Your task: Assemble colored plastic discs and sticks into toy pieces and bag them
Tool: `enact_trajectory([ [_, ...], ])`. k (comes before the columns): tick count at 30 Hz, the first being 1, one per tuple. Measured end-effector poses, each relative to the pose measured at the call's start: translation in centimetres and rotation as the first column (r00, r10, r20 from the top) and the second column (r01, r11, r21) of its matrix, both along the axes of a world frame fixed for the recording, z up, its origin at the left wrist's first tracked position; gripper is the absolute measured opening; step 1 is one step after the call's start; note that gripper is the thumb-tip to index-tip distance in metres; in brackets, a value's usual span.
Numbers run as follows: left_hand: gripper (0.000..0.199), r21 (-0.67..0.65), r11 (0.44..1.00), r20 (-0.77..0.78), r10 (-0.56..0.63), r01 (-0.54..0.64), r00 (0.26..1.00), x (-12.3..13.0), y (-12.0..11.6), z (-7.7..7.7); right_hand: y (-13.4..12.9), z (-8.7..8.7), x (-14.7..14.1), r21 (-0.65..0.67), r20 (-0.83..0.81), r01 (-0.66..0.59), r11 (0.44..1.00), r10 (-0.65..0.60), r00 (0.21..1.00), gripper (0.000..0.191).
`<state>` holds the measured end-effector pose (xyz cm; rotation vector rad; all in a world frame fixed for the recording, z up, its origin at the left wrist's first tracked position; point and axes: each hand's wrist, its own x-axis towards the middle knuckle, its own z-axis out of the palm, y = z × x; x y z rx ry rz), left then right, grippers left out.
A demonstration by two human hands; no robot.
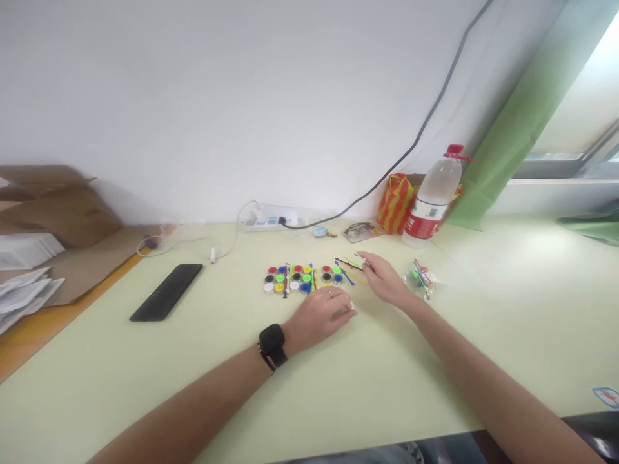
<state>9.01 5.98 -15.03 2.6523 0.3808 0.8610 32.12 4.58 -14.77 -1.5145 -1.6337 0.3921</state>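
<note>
Small coloured round plastic discs (298,269) lie on the table in grouped rows, with thin plastic sticks (285,281) between them. My left hand (322,312) rests just in front of the discs and partly covers the lowest row. Its fingers are pinched, and a small white piece shows at the tips, too small to name surely. To the right, the fingers of my right hand (382,277) close around thin plastic sticks, a dark red stick (349,264) and a green one poking out leftward. A blue stick (345,274) lies by the rightmost discs.
A clear plastic bag (420,277) with coloured pieces lies right of my right hand. Behind stand a large water bottle (432,200) and a striped bag (394,205). A black phone-like slab (167,293), a power strip (269,218) and a cardboard box (58,206) are leftward.
</note>
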Motion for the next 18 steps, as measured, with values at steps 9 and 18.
enact_trajectory([
  [9, 0.019, 0.226, 0.965, -0.088, 0.153, -0.13, 0.984, -0.1, 1.1, 0.0, 2.1, -2.3, 1.0, 0.055, 0.265, -0.05, 0.997, 0.034, 0.964, 0.044],
  [18, 0.051, 0.258, 0.959, -0.189, 0.171, -0.119, 0.967, -0.5, 1.3, 0.3, 1.7, -3.1, 0.5, -0.009, 0.349, -0.149, 0.989, 0.143, 0.926, 0.047],
])
